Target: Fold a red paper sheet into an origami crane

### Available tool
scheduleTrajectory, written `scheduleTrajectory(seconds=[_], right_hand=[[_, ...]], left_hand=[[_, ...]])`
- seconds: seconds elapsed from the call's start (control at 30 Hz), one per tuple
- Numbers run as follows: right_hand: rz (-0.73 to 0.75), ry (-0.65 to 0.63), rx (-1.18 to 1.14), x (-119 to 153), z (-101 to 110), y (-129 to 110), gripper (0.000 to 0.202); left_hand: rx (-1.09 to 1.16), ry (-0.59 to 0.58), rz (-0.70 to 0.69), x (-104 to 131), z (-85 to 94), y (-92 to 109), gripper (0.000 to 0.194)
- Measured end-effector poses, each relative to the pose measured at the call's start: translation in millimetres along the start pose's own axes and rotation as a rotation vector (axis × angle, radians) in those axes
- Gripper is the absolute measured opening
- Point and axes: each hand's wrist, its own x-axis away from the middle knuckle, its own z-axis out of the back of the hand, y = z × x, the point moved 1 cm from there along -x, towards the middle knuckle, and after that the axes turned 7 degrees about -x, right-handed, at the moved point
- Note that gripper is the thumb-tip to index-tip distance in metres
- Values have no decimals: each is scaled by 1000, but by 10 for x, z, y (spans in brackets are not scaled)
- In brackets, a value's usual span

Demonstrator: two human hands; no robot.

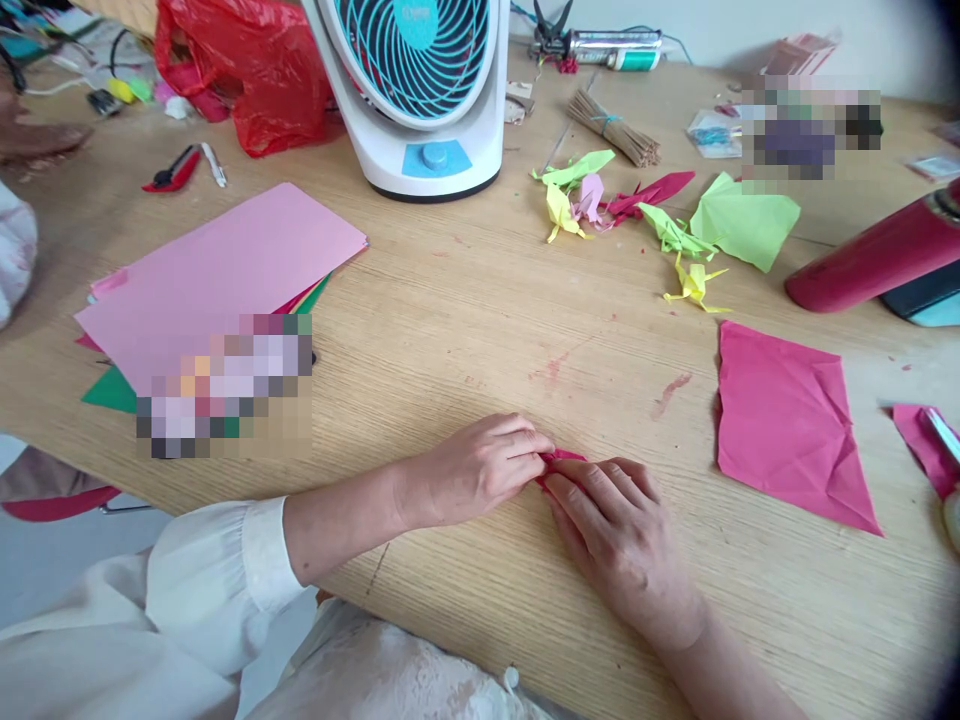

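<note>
Near the table's front edge, a small folded piece of red-pink paper (pixel 564 457) lies mostly hidden under my fingers. My left hand (pixel 487 462) pinches its left side with the fingertips pressed together. From the right, my right hand (pixel 615 525) presses on the same paper, its fingers curled over it. To the right of my hands, a larger creased sheet of the same red-pink paper (pixel 787 425) lies flat on the table.
Pink and coloured sheets (pixel 240 255) lie stacked at left. A white fan (pixel 435 150) stands at the back, beside a red plastic bag (pixel 255 85). Folded paper cranes (pixel 694 285) and a green sheet (pixel 742 220) sit back right, near a red bottle (pixel 877 245).
</note>
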Motion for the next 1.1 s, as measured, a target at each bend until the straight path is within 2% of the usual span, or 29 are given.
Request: scheduleTrajectory(seconds=[0.2,0.47,0.6,0.77,0.97,1.1], right_hand=[[-25,24,-36,-15,-15,-3,16],[-177,24,-208,-79,12,13,14],[-168,19,-190,-81,15,12,14],[-100,14,-78,-69,12,-9,16],[-194,13,-184,-90,12,6,14],[-210,22,-220,-118,10,15,13]], left_hand=[[-4,-54,-49,39,27,0,19],[73,-38,-13,43,4,-55,22],[86,-2,3,45,9,-62,19],[69,-31,16,48,3,-65,19],[136,-46,24,59,-5,-92,16],[101,-36,38,61,23,-113,17]])
